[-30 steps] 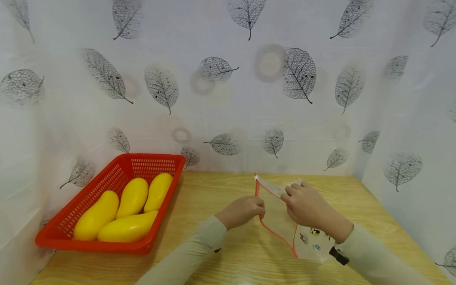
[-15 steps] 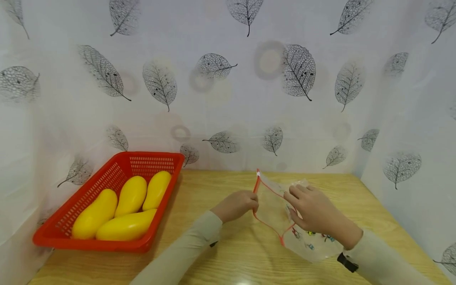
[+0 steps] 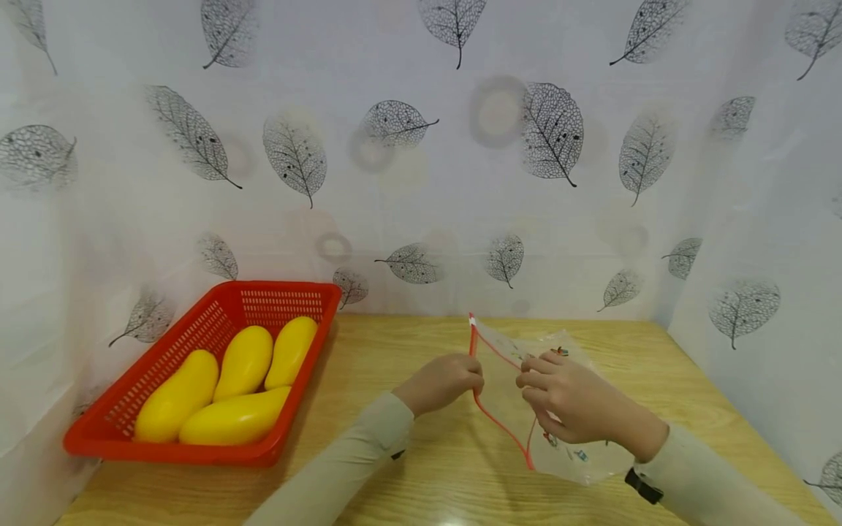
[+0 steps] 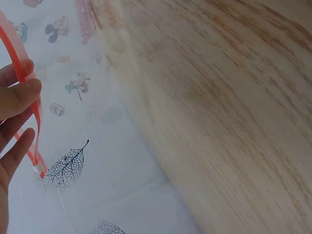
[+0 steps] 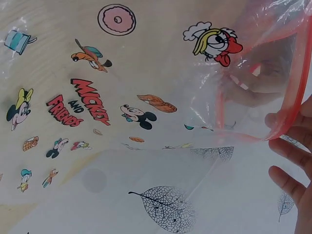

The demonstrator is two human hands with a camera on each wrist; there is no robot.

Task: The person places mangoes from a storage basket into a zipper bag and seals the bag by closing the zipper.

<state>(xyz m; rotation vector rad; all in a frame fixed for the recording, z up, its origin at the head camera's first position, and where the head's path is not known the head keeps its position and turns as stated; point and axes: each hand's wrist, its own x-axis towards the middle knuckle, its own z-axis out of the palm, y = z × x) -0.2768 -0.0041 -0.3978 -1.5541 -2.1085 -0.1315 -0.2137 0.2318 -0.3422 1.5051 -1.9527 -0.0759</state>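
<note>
Two hands on one clear zip bag point(image 3: 506, 387), held just above the bench point(image 3: 408, 482), right of centre. My left hand point(image 3: 444, 381) pinches the red zip edge point(image 3: 475, 394) on its near-left side; the left wrist view shows thumb and fingers point(image 4: 17, 97) curled around the red strip. My right hand point(image 3: 566, 398) grips the opposite lip, fingers curled into the plastic. The mouth stands parted between the hands. Cartoon prints point(image 5: 78, 109) visible on the film. Red basket point(image 3: 131, 438) sits on the bench well apart to the left, holding four yellow mangoes point(image 3: 230, 424). Leaf-pattern sheet point(image 3: 421, 146) surrounds the bench.
</note>
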